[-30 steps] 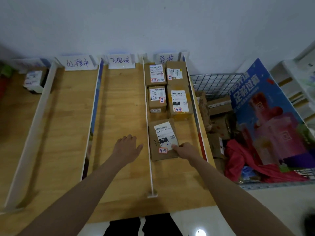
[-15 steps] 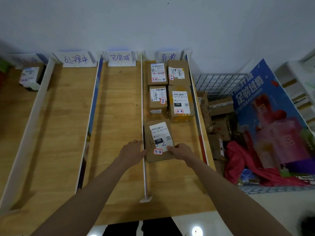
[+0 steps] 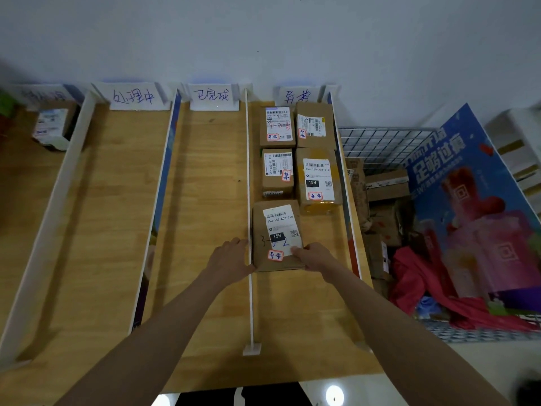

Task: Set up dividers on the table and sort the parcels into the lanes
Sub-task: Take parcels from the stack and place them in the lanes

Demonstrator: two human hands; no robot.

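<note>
A brown parcel (image 3: 272, 230) with a white label and a red sticker lies flat in the rightmost lane of the wooden table (image 3: 205, 200). My right hand (image 3: 314, 256) presses on its near right corner. My left hand (image 3: 229, 259) rests against the thin white divider (image 3: 249, 200), just left of the parcel, fingers apart. Several more labelled parcels (image 3: 317, 177) sit in two rows further back in the same lane. White dividers (image 3: 44, 230) split the table into lanes, each with a handwritten sign (image 3: 133, 96) at the far end.
A lone white-labelled parcel (image 3: 51, 127) sits in the far-left lane. Right of the table stands a wire basket (image 3: 386, 145) holding cardboard boxes, a red cloth (image 3: 415, 276) and a blue poster board (image 3: 474, 200). A white wall runs behind the signs.
My right hand has slid the parcel left against the thin divider and straightened it. My left hand has moved right to the divider beside the parcel.
</note>
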